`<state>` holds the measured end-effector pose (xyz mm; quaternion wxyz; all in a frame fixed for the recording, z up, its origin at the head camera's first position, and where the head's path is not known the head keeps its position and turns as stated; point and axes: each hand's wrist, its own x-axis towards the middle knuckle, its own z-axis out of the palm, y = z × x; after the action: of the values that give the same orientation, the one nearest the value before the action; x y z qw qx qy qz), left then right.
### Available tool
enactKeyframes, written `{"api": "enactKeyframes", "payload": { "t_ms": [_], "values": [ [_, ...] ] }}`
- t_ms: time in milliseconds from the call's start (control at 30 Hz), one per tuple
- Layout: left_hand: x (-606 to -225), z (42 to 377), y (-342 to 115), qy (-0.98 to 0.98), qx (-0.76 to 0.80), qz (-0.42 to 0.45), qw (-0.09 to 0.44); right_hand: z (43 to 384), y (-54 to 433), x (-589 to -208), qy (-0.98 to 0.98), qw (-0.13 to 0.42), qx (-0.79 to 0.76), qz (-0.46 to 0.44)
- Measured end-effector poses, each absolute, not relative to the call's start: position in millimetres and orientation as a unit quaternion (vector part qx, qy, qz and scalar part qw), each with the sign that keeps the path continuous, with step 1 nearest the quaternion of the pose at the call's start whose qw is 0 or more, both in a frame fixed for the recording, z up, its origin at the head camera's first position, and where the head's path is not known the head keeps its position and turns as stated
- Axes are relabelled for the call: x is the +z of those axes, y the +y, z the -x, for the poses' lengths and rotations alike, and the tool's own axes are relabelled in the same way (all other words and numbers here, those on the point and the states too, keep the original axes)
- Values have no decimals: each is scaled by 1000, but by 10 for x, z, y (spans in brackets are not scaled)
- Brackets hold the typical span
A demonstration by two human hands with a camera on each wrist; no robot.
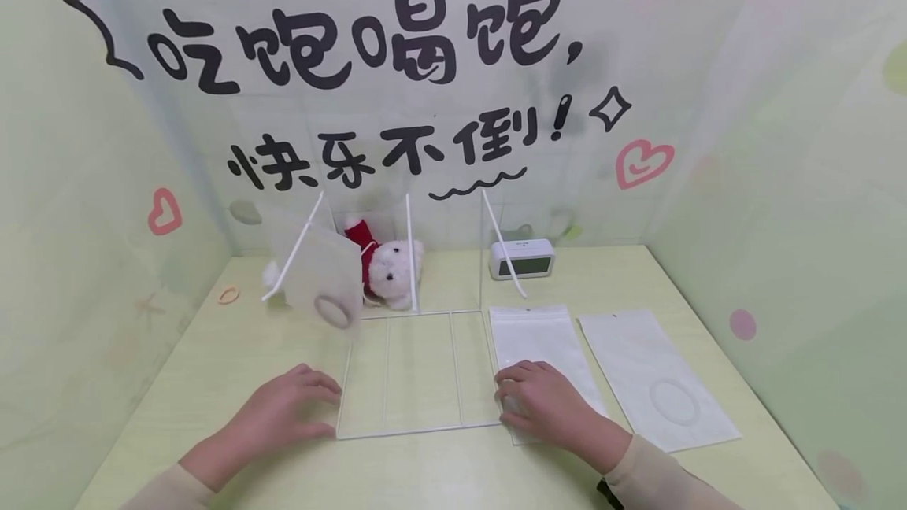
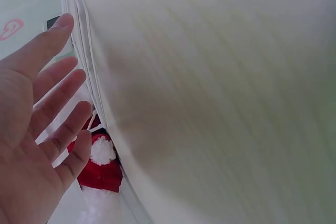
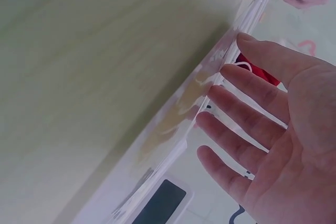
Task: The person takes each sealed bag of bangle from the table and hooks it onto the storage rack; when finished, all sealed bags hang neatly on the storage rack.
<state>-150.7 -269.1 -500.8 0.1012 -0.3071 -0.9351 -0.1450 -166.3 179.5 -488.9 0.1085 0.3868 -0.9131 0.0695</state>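
A white wire rack [image 1: 418, 432] rests on the table, its base flat and several slanted prongs rising at the back. My left hand [image 1: 279, 412] is beside the base's left edge, fingertips right at the wire. On the opposite side, my right hand [image 1: 549, 408] has its fingertips at the right edge. Beneath that hand lies a white zip bag [image 1: 534, 329]. In the left wrist view, the left hand [image 2: 26, 124] has spread, nearly straight fingers. The right wrist view shows the right hand [image 3: 299, 124] with fingers extended. Neither hand grips anything.
A second white bag [image 1: 659, 368] with a ring outline lies at the right. Another translucent bag [image 1: 312, 274] with a ring is at the left prong. Behind the rack are a white plush toy [image 1: 393, 270] in red and a white digital clock [image 1: 522, 260]. Fabric walls [image 1: 794, 203] surround the table.
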Motion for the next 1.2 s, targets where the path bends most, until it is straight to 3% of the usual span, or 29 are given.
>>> {"api": "enactKeyframes", "payload": {
  "t_ms": [333, 567, 1200],
  "values": [
    [-5067, 1473, -2656, -920, -141, 338, 142, 1688, 1796, -4867, -913, 99, 76, -388],
    [-5030, 1458, -2629, -926, -123, 332, 129, 1802, 1885, -4775, -913, 109, 102, -379],
    [-5053, 1468, -2624, -921, -127, 339, 144, 2674, 2628, -4659, -938, 48, 179, -291]
  ]
}}
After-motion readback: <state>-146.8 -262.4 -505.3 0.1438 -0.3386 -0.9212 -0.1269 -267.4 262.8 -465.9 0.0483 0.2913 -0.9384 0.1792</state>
